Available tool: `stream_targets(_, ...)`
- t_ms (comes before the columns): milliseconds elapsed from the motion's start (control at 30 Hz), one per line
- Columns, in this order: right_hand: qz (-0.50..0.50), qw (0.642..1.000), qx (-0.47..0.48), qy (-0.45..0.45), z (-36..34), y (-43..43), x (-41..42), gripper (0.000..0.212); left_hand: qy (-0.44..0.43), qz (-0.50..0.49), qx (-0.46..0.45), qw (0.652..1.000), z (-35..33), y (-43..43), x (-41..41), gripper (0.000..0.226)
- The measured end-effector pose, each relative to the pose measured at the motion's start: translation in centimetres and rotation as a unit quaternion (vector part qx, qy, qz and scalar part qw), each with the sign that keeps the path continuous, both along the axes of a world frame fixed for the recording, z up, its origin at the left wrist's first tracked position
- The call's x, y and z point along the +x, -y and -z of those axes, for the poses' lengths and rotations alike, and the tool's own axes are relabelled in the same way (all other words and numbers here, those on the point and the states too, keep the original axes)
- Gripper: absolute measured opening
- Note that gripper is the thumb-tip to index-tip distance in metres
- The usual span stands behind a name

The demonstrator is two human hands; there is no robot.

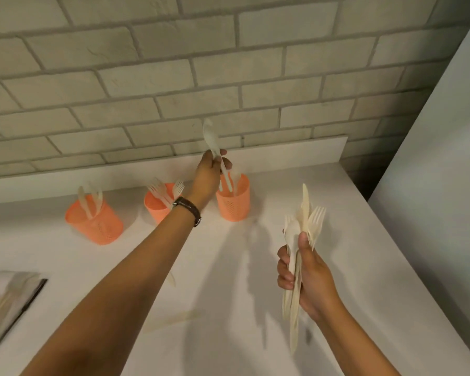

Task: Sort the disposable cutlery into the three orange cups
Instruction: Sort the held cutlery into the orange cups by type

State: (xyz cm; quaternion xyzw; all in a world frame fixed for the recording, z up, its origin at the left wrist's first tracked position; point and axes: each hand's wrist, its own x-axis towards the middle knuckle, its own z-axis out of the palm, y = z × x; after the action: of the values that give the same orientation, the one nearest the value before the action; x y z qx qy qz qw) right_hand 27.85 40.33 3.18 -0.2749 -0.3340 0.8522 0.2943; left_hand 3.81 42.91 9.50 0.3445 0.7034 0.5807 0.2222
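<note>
Three orange perforated cups stand in a row on the white counter near the brick wall. The left cup (95, 222) holds knives, the middle cup (155, 206) forks, the right cup (235, 204) spoons. My left hand (210, 173) pinches a pale spoon (210, 138) by its handle, bowl up, with the handle's lower end dipping into the right cup. My right hand (307, 275) grips a bundle of mixed pale cutlery (305, 221), forks, a knife and spoons fanned upward, to the right of the cups.
A loose cutlery piece (174, 320) lies on the counter (228, 267) near the front, another (171, 279) shows beside my left forearm. A dark-edged tray or packet (14, 299) sits at the left edge. A pale wall (432, 185) bounds the counter on the right.
</note>
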Motion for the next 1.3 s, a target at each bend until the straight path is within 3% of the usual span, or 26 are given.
stream_targets(133,0.005,1.0,-0.001,0.017,0.1,-0.5,0.4,0.077,-0.088,-0.027,-0.062,0.994,4.2,-2.2,-1.3,0.019)
stream_targets(200,0.011,0.999,0.0,0.03,0.1,-0.6,0.5,0.076,-0.151,-0.052,-0.127,0.979,5.9,-2.5,-1.4,0.034)
stream_targets(333,0.02,0.998,-0.003,0.053,0.2,-0.9,0.6,0.048,-0.266,-0.072,-0.235,0.932,7.4,-2.4,-1.2,0.035)
stream_targets(533,0.005,0.999,-0.005,0.031,-0.3,-0.6,0.3,0.046,-0.145,-0.118,-0.152,0.97,5.1,0.7,1.5,0.064)
stream_targets(633,-0.009,1.0,0.013,0.019,-0.7,-0.1,0.1,0.049,-0.153,-0.093,-0.031,0.983,4.0,4.5,5.4,0.041)
stream_targets(700,-0.01,0.999,0.031,0.033,-0.9,0.2,-0.1,0.042,-0.172,-0.038,-0.017,0.984,3.7,7.3,8.4,0.016)
stream_targets(800,-0.005,0.997,0.049,0.063,-0.9,1.1,-0.6,0.039,-0.181,0.026,-0.049,0.982,3.1,10.9,12.2,0.012)
stream_targets(967,-0.012,0.993,0.074,0.092,-1.0,2.6,-1.3,0.049,-0.232,0.008,-0.097,0.968,3.9,12.6,14.0,0.012)
stream_targets(1100,-0.023,0.99,0.091,0.109,-1.3,3.1,-1.4,0.032,-0.236,0.002,-0.142,0.961,3.6,12.6,13.6,0.012)
stream_targets(1300,-0.028,0.989,0.087,0.115,-1.0,3.0,-1.8,0.028,-0.029,0.086,-0.206,0.974,2.5,11.9,12.1,0.011)
